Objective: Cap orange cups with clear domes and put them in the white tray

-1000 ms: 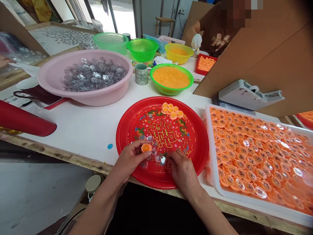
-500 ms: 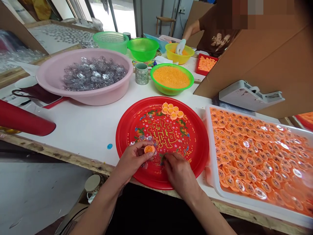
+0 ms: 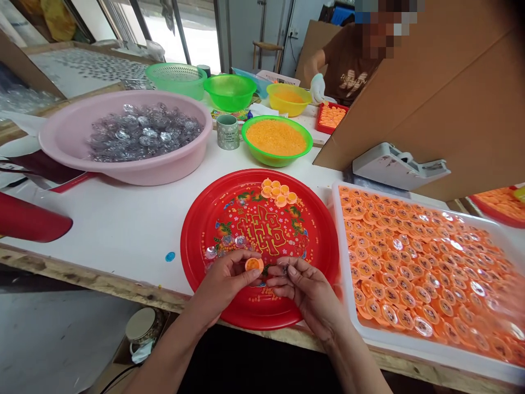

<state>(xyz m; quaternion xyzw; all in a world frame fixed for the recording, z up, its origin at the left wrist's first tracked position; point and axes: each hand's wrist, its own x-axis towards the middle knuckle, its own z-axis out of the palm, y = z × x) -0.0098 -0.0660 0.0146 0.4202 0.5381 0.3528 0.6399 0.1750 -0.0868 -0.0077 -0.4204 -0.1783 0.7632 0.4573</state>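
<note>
My left hand pinches a small orange-filled cup over the near part of a round red tray. My right hand is raised just to its right, fingers closed on a small clear lid. A few clear lids lie on the tray beside my left hand. Several filled orange cups sit grouped at the tray's far edge.
A white tray packed with sealed orange cups is at right. A pink basin of clear lids stands at back left, a green bowl of orange grains and a mug behind the red tray. A gloved co-worker's hand works at the far end.
My right hand lifted off the tray with a clear lid and turned toward the cup in my left hand. The view shifted slightly to the right.
</note>
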